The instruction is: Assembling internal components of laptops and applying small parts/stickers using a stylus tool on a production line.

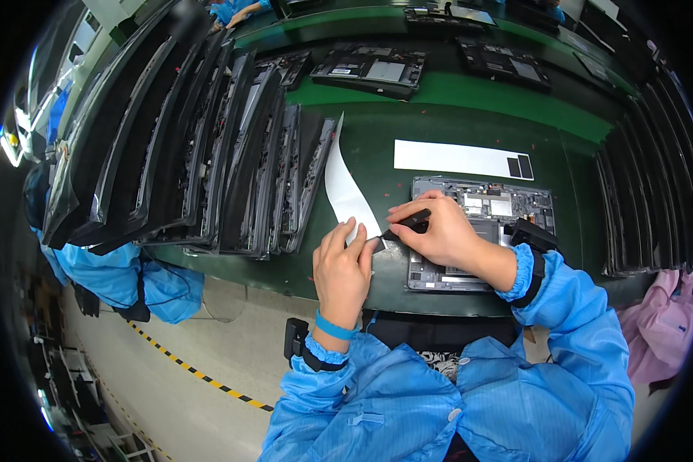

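Note:
My left hand [340,266] pinches the lower end of a curled white backing strip [345,185] between thumb and fingers. A small dark sticker [375,246] shows at that end, beside my fingertips. In my right hand [448,232] are black tweezers [413,221], closed in the fingers, their tip at the strip's end close to my left thumb. Under my right hand and wrist lies an opened laptop base [531,202] with its circuit board exposed, partly covered by the hand. A second white strip [446,156] with dark stickers at its right end lies flat beyond the laptop base.
Laptop parts with black sheets [200,154] stand in a packed row at left; another dark stack [647,177] stands at right. Several opened laptop bases [373,68] lie across the green bench's [362,115] far side. Another person's hand [242,14] shows at the far left.

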A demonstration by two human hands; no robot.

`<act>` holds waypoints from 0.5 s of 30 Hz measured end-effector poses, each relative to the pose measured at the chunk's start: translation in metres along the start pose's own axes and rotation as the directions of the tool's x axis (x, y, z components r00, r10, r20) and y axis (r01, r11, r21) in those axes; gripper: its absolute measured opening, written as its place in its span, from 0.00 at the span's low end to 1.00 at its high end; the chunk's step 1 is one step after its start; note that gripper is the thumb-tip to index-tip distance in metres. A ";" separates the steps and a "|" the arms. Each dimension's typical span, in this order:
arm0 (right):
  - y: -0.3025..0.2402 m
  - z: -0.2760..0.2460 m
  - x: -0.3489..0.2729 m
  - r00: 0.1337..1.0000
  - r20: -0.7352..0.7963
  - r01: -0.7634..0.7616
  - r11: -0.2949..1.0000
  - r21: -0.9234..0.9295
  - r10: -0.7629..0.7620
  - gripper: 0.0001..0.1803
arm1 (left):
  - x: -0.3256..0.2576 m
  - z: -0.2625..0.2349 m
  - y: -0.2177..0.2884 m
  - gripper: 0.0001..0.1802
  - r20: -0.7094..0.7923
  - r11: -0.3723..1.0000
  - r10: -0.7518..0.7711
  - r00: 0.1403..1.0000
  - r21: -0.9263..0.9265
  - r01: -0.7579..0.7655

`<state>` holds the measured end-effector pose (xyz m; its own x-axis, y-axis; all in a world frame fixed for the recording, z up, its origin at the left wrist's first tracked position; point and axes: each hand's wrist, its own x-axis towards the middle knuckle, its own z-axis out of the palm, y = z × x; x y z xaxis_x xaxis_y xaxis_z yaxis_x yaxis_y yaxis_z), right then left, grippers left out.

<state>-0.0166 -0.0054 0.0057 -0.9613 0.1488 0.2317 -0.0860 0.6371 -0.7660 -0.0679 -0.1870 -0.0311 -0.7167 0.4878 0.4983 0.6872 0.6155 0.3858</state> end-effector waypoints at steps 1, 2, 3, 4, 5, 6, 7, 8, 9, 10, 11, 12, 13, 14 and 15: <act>-0.001 0.000 0.000 1.000 -0.009 0.016 0.999 0.038 -0.015 0.10 | -0.001 -0.001 0.001 0.11 0.009 1.000 0.003 1.000 0.001 -0.003; -0.002 -0.001 0.000 0.999 -0.020 0.032 0.997 0.075 -0.030 0.12 | -0.001 -0.001 0.000 0.11 0.013 1.000 0.012 1.000 0.001 -0.012; -0.002 -0.002 -0.001 0.999 -0.031 0.028 0.997 0.073 -0.026 0.12 | -0.001 -0.001 0.000 0.12 0.027 1.000 -0.001 1.000 -0.007 0.001; -0.002 -0.003 -0.002 1.000 -0.030 -0.003 0.989 0.148 0.007 0.11 | 0.000 -0.001 0.000 0.12 0.041 1.000 -0.013 0.999 -0.016 0.014; -0.003 -0.004 -0.003 0.999 -0.028 -0.033 0.974 0.223 0.040 0.11 | -0.001 -0.001 -0.003 0.12 0.044 1.000 0.000 0.999 -0.020 0.001; -0.003 -0.005 -0.004 0.997 -0.024 -0.061 0.952 0.298 0.072 0.11 | -0.002 -0.002 -0.005 0.12 0.060 0.999 0.014 0.998 -0.039 -0.011; -0.001 -0.007 -0.005 0.996 -0.036 -0.064 0.953 0.296 0.078 0.11 | -0.003 -0.003 -0.006 0.13 0.076 0.998 0.028 0.997 -0.057 -0.024; 0.002 -0.009 -0.006 0.993 -0.031 -0.092 0.925 0.368 0.111 0.11 | -0.003 -0.004 -0.004 0.13 0.100 0.998 0.008 0.995 -0.056 -0.002; 0.003 -0.010 -0.007 0.990 -0.019 -0.118 0.890 0.441 0.141 0.11 | -0.004 -0.005 -0.005 0.13 0.103 0.998 0.016 0.995 -0.059 -0.010; 0.001 -0.016 -0.007 0.987 -0.001 -0.139 0.872 0.469 0.158 0.10 | -0.005 -0.004 -0.005 0.13 0.098 0.999 0.018 0.995 -0.046 -0.014; 0.001 -0.020 -0.009 0.987 -0.008 -0.140 0.872 0.470 0.163 0.10 | -0.005 -0.004 -0.004 0.13 0.092 0.999 0.019 0.996 -0.033 -0.017; 0.002 -0.024 -0.011 0.985 -0.030 -0.129 0.840 0.527 0.170 0.10 | -0.005 -0.005 -0.003 0.13 0.094 0.999 0.013 0.995 -0.041 -0.009; 0.001 -0.030 -0.013 0.982 -0.052 -0.116 0.806 0.581 0.179 0.09 | -0.005 -0.005 -0.002 0.13 0.097 0.999 0.020 0.995 -0.044 -0.016; -0.003 -0.040 -0.017 0.977 -0.061 -0.126 0.784 0.608 0.204 0.09 | -0.004 -0.006 -0.003 0.13 0.102 0.998 0.032 0.994 -0.056 -0.027; -0.004 -0.049 -0.022 0.976 -0.110 -0.081 0.787 0.612 0.186 0.09 | -0.005 -0.007 -0.004 0.13 0.106 0.997 0.044 0.993 -0.067 -0.037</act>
<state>0.0177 0.0262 0.0329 -0.9258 0.3472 0.1493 -0.1496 0.0260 -0.9884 -0.0661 -0.1958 -0.0294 -0.6945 0.5774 0.4293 0.7195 0.5541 0.4188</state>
